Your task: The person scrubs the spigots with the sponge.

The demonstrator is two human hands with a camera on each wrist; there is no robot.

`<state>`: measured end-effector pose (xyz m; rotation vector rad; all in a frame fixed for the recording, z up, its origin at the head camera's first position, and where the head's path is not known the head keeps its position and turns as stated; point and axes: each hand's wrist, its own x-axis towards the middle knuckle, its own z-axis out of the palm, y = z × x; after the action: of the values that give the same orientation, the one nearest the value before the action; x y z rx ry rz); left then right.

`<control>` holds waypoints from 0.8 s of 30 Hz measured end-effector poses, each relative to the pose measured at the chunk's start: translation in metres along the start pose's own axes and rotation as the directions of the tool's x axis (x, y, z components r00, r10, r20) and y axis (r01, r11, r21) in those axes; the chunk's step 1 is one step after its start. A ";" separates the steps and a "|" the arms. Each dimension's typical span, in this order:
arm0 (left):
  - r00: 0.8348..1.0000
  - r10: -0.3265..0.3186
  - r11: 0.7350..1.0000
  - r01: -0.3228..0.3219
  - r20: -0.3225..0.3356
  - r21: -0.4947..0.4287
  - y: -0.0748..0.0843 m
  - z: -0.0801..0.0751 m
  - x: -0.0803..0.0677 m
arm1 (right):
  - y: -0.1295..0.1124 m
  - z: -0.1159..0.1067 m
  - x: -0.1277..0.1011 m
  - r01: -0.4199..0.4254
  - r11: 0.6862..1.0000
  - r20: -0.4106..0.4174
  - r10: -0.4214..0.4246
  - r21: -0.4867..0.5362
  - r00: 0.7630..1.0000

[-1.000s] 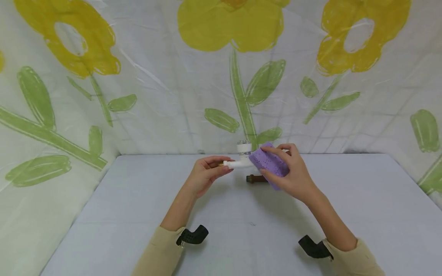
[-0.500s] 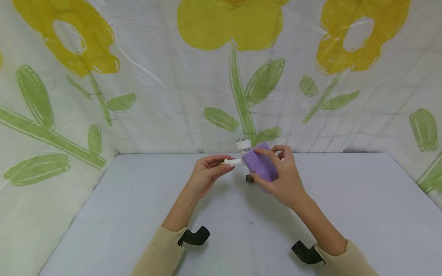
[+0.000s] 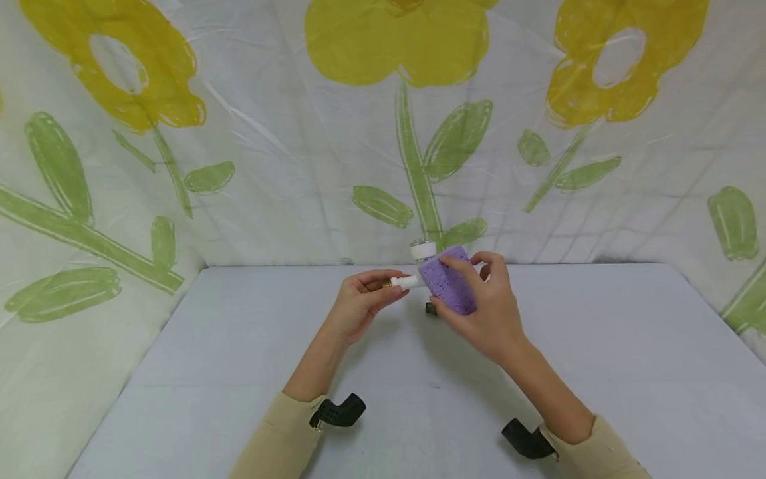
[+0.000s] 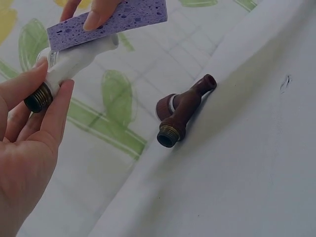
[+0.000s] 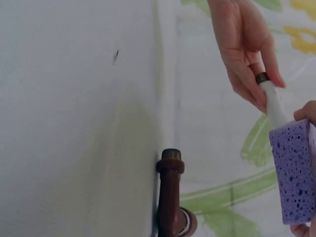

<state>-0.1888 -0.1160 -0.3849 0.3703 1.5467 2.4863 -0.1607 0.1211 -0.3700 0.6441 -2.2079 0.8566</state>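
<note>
My left hand (image 3: 358,305) pinches a white tap (image 3: 408,282) near its threaded brass end, holding it above the table. The tap's round white knob, with a clear top, points up in the head view. In my right hand (image 3: 493,311) is a purple porous sponge (image 3: 449,283), gripped between thumb and fingers. The sponge lies against the white tap's body and hides its far end in the head view; the left wrist view shows it along the tap's side (image 4: 74,63). Below them, a dark brown tap (image 4: 186,109) with a threaded end lies on the table.
The white-covered table (image 3: 239,372) ends at a pale backdrop (image 3: 269,166) painted with yellow flowers and green leaves. A small dark mark (image 3: 435,385) shows on the table cover. Black curved mounts (image 3: 341,410) stick out from both sleeves.
My right hand and the sponge have moved left along the white tap, covering more of it and of the brown tap behind. My left hand keeps its hold, nearly still.
</note>
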 end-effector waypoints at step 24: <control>1.000 -0.007 1.000 0.007 0.001 0.013 -0.002 0.006 -0.001 | -0.004 0.003 -0.002 0.028 0.998 -0.025 -0.029 -0.064 0.999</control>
<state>-0.1858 -0.1098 -0.3842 0.3672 1.5610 2.4714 -0.1575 0.1167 -0.3715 0.6294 -2.1886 0.7732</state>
